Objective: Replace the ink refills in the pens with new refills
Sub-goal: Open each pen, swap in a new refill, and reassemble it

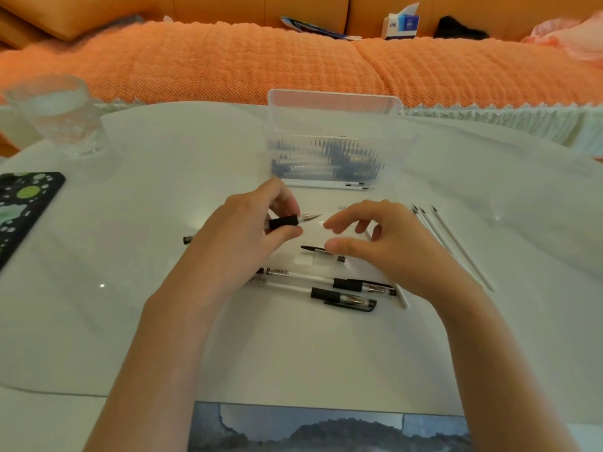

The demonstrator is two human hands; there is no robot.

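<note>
- At the bottom edge of the frame, a dark landscape print lies on the white table.
- Just below centre, two capped pens lie side by side, caps toward the right. A thin white refill lies angled just right of them, partly under the right wrist.
- A loose black cap lies on the table below the right thumb.
- The left hand, left of centre, pinches the held pen at its black grip with curled fingers and thumb. The metal tip points right, and the pen's tail shows past the wrist on the left.
- The right hand, right of centre, hovers near the tip, fingers loosely spread and bent, holding nothing.
- Right of centre, several spare refills lie in a close row, tips away.
- At the left edge lies a spotted black phone.
- Above centre, a clear plastic box stands open with dark pens inside.
- At upper left is a glass.
- Across the top runs an orange sofa, with a tissue box on it.
</note>
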